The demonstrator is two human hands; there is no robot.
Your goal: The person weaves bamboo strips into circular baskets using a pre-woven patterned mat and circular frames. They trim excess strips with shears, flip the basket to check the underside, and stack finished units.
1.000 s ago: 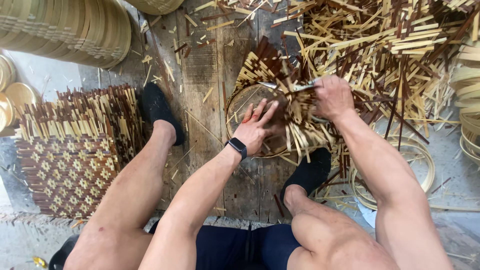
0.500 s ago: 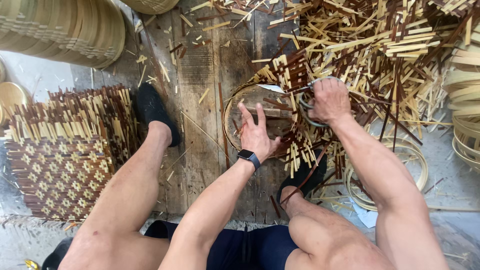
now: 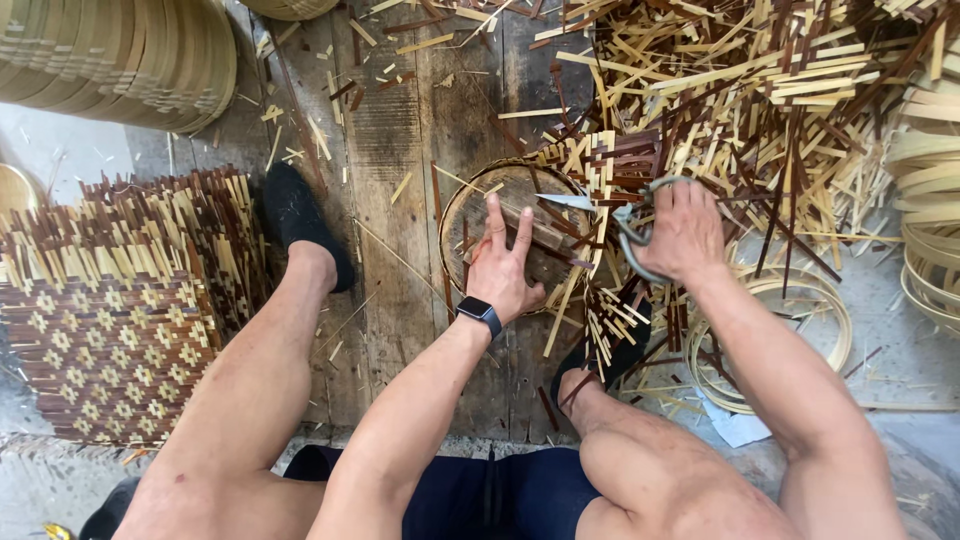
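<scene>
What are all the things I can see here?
Round woven piece: one, tan and brown, on the planks, under the left hand.
Scissors: one, grey metal, in the right hand.
Loose bamboo strips: too many to count, pale and dark brown, top right.
Woven mats: a pile, patterned brown and cream, left.
Stacked hoops: many, pale, top left.
Bamboo ring: several, pale, right.
Shoes: two, black.
Smartwatch: one, black, left wrist.
Hands: left hand, right hand.

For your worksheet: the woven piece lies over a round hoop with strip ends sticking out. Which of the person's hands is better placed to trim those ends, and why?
Probably the right hand: it already grips the scissors, blades pointing at the woven piece. The left hand lies flat on it over the round hoop, pinning it.
</scene>
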